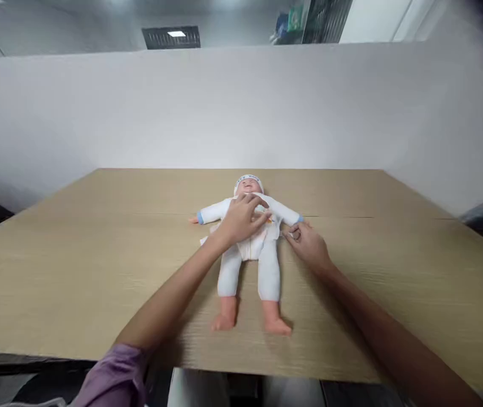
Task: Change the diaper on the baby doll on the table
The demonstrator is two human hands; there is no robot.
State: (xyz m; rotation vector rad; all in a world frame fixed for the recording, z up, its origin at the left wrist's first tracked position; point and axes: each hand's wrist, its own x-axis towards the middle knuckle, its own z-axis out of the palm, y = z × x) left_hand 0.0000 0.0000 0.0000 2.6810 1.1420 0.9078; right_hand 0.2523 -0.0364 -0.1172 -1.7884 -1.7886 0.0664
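A baby doll [250,265] in white clothes and a small cap lies on its back in the middle of a light wooden table [75,271], head away from me, bare feet toward me. A white diaper [262,240] is around its waist. My left hand [241,219] rests on the doll's chest with its fingers curled over the cloth. My right hand [307,242] is beside the doll's waist on the right, fingers pinched on the diaper's side tab.
A tall white partition [241,107] stands behind the table's far edge. The table's near edge runs just in front of me. A purple sleeve [116,379] covers my left upper arm. Dark gaps lie at both table sides.
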